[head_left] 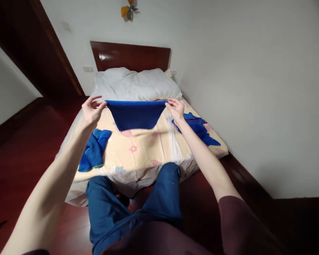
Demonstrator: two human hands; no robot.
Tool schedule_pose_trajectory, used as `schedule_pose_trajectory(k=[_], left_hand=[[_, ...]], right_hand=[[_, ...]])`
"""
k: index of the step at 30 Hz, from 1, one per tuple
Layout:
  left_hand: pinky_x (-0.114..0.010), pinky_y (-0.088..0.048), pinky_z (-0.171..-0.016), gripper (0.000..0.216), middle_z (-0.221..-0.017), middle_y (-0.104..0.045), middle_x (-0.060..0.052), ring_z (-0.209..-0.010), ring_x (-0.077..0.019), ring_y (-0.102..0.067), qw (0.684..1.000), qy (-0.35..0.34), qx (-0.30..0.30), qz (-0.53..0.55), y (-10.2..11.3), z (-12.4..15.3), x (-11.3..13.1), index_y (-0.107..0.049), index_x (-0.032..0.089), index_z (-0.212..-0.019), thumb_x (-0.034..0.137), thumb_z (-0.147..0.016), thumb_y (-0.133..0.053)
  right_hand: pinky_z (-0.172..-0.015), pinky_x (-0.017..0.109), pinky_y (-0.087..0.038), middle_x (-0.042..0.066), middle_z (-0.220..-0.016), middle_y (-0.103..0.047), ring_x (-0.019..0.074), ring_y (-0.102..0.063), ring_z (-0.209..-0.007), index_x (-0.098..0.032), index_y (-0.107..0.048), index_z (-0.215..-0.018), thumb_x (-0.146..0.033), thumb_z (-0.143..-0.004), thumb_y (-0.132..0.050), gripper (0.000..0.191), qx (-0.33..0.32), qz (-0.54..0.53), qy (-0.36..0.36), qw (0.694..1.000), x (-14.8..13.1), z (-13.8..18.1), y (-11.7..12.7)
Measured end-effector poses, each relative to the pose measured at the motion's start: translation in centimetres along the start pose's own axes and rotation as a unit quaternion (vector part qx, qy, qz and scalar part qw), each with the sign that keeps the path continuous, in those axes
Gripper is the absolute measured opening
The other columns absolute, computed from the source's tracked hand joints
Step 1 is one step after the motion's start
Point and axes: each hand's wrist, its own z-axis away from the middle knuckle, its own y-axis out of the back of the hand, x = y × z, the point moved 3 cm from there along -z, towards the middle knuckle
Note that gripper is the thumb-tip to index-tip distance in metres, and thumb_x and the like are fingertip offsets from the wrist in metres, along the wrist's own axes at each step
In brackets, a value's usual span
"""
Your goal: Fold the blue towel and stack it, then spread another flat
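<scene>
A blue cloth [136, 115] hangs stretched between my hands above the bed, its top edge nearly straight and its lower edge narrower. My left hand [92, 110] pinches the upper left corner between thumb and fingers. At the upper right corner, my right hand [176, 108] pinches the cloth in the same way. Below my left hand lies a crumpled blue cloth with a green edge [95, 150] on the bed. More blue cloth [199, 129] lies rumpled beyond my right forearm, with a bit of purple showing.
The bed [138, 156] wears a cream sheet with a flower pattern. Pale grey bedding [138, 83] is piled against the dark wooden headboard [133, 55]. A white wall [255, 88] runs along the right side, and reddish wood floor [23, 148] spreads at the left. My knees touch the bed's near edge.
</scene>
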Motion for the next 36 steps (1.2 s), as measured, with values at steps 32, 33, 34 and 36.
schedule_pose_trajectory(k=[32,33,34,36], left_hand=[[-0.039,-0.06,-0.084,0.052,-0.093,-0.077,-0.007,-0.096,-0.031,-0.075,0.916,0.35,-0.114,-0.162,4.7,28.0,-25.9,-0.071,0.024,-0.107,0.053,-0.065,-0.077],[-0.04,-0.06,-0.085,0.049,-0.092,-0.078,-0.007,-0.095,-0.0311,-0.075,0.917,0.339,-0.125,-0.169,4.8,28.1,-26.1,-0.071,0.024,-0.106,0.052,-0.066,-0.076],[-0.04,-0.06,-0.086,0.046,-0.09,-0.078,-0.006,-0.094,-0.0309,-0.075,0.917,0.326,-0.138,-0.181,4.8,28.2,-26.2,-0.07,0.024,-0.105,0.05,-0.067,-0.074],[-0.04,-0.059,-0.088,0.041,-0.087,-0.077,-0.005,-0.092,-0.0302,-0.076,0.911,0.307,-0.169,-0.218,4.9,28.1,-26.3,-0.069,0.024,-0.103,0.047,-0.069,-0.071]], right_hand=[[-0.068,0.031,-0.051,-0.002,-0.061,-0.064,0.0173,-0.06,-0.065,-0.018,-0.074,-0.072,-0.041,-0.063,-0.082,0.026,-0.124,0.174,-0.316,0.924,27.3,26.5,5.6],[-0.066,0.03,-0.049,-0.003,-0.056,-0.06,0.0161,-0.057,-0.061,-0.018,-0.074,-0.071,-0.041,-0.062,-0.083,0.027,-0.132,0.178,-0.317,0.922,27.2,26.7,5.7],[-0.064,0.029,-0.047,-0.005,-0.052,-0.056,0.0152,-0.053,-0.058,-0.017,-0.074,-0.07,-0.042,-0.061,-0.083,0.028,-0.141,0.18,-0.319,0.92,27.1,26.7,5.8],[-0.061,0.028,-0.044,-0.005,-0.049,-0.053,0.0143,-0.051,-0.055,-0.017,-0.073,-0.067,-0.044,-0.061,-0.084,0.03,-0.167,0.183,-0.325,0.913,26.8,26.9,5.7]])
